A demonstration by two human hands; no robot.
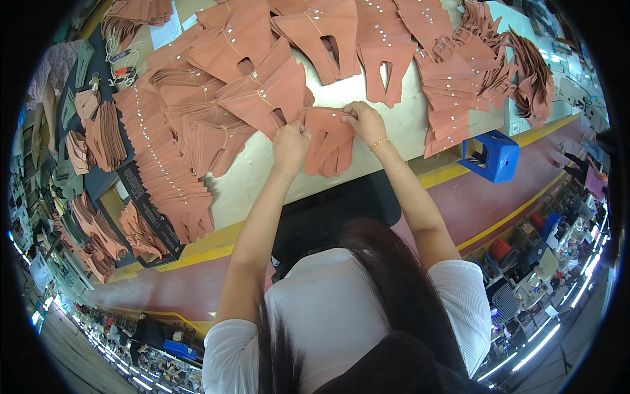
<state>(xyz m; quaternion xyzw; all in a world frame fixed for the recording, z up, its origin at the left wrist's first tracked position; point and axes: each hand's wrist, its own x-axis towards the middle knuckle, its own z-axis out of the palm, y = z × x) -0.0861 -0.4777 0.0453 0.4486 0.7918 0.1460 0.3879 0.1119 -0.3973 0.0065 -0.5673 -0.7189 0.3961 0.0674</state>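
Between my two hands is a small stack of orange-brown glove pieces (326, 134), cut from a leather-like sheet, with slits and finger-like ends that hang toward me. My left hand (291, 147) is closed at the stack's upper left corner, its fingertips partly hidden. At the upper right corner, my right hand (367, 124) pinches the edge between thumb and fingers. Just beyond my left hand lies a larger tied bundle (272, 98) of the same material, with a yellow band across it and a cut-out hole.
More banded bundles (321, 33) cover the far side of the pale table (252, 174). Fanned rows of pieces with white tags lie left (151, 138) and right (449, 85). A blue plastic stool (492, 156) stands by the right front edge. A black chair (335, 213) is before me.
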